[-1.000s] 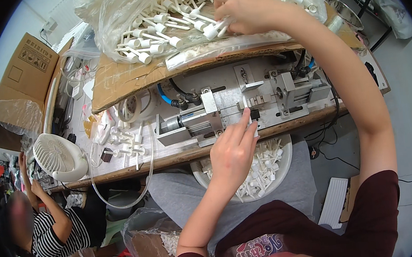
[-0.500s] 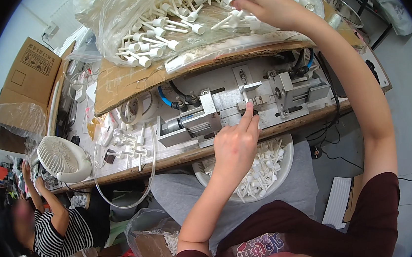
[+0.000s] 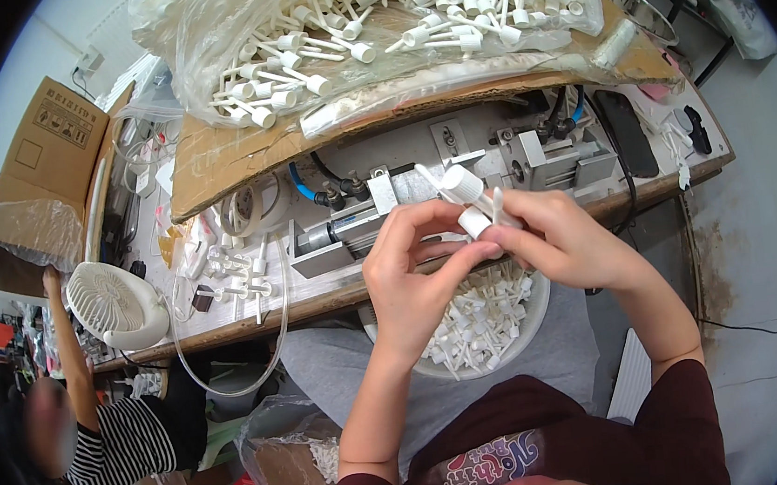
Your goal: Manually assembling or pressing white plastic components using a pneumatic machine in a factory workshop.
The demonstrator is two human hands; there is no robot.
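My left hand (image 3: 408,278) and my right hand (image 3: 575,241) meet in front of the metal fixture (image 3: 545,169), just above the bench edge. Between their fingers are a few white plastic caps with thin stems (image 3: 462,185). My right thumb and fingers close round them, and my left thumb and fingertips pinch at the same bunch. Which cap each hand bears is partly hidden by the fingers. Below the hands, a white tub (image 3: 542,307) holds many similar pieces. More lie heaped in a clear plastic bag (image 3: 191,37) on the cardboard (image 3: 213,170) above the fixture.
A white fan (image 3: 118,301) stands on the bench at left, beside a loop of clear tubing (image 3: 234,391) and tape rolls (image 3: 245,209). A dark phone (image 3: 626,131) lies at right. A co-worker in a striped top (image 3: 136,440) reaches toward a cardboard box (image 3: 52,144).
My right hand has come down from the heap, bringing white capped stems to my left hand. My left hand has left the fixture. The co-worker's arm has moved up toward the box.
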